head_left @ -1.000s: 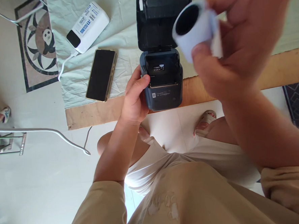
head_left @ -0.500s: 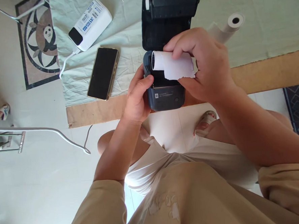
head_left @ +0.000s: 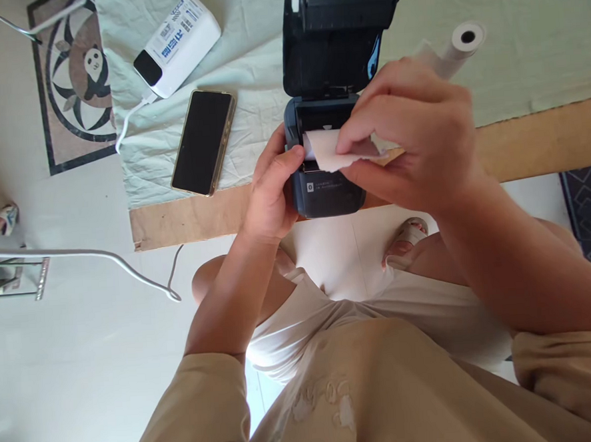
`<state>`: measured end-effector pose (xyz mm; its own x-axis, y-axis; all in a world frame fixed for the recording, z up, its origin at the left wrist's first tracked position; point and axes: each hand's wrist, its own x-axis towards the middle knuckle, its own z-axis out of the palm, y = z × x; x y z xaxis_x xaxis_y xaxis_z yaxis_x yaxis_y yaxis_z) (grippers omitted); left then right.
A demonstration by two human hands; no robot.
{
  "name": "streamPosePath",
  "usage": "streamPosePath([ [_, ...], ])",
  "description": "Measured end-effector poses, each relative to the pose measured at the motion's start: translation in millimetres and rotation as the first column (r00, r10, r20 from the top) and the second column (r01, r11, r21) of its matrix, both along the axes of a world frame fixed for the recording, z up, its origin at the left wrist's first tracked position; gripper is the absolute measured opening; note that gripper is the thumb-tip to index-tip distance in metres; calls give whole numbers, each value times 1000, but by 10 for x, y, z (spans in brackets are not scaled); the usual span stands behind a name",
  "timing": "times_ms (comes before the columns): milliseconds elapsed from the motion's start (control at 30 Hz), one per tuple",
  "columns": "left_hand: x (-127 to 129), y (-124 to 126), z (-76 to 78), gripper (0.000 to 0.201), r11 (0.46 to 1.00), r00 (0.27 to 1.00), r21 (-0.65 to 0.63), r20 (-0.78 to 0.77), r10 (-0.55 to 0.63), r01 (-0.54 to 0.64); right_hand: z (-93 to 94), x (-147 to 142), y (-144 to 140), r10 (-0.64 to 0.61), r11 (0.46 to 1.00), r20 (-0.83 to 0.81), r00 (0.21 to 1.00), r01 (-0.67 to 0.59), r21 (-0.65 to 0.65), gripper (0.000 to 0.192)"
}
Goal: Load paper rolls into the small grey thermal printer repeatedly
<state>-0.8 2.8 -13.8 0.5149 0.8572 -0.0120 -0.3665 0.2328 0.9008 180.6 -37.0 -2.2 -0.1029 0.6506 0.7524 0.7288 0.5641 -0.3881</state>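
A small dark portable printer (head_left: 330, 195) sits at the table's front edge with its lid (head_left: 338, 51) swung up. My left hand (head_left: 276, 185) grips the printer's left side, thumb on its upper edge. Over the paper bay, my right hand (head_left: 410, 134) pinches the loose end of a white paper strip (head_left: 327, 151) between thumb and fingers. The strip reaches down into the bay; the roll it belongs to is mostly hidden by the strip and my right hand. Behind my right hand a second white paper roll (head_left: 458, 48) lies on the cloth.
A black-screened phone (head_left: 203, 143) and a white power bank (head_left: 179, 45) with a plugged-in white cable (head_left: 126, 121) lie left of the printer. A pale green cloth (head_left: 525, 47) covers the table, leaving its wooden edge (head_left: 535, 141) bare. A white metal rod (head_left: 102, 255) extends in at left.
The paper roll has gone from my right fingers down into the printer. My right hand has shifted slightly right and now pinches the paper's loose end. My left hand stays on the printer.
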Motion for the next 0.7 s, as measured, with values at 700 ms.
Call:
streamPosePath([
  [700, -29, 27, -126, 69, 996, 990, 83, -133, 51, -40, -1, 126, 71, -78, 997, -436, 896, 58, -59, 21],
])
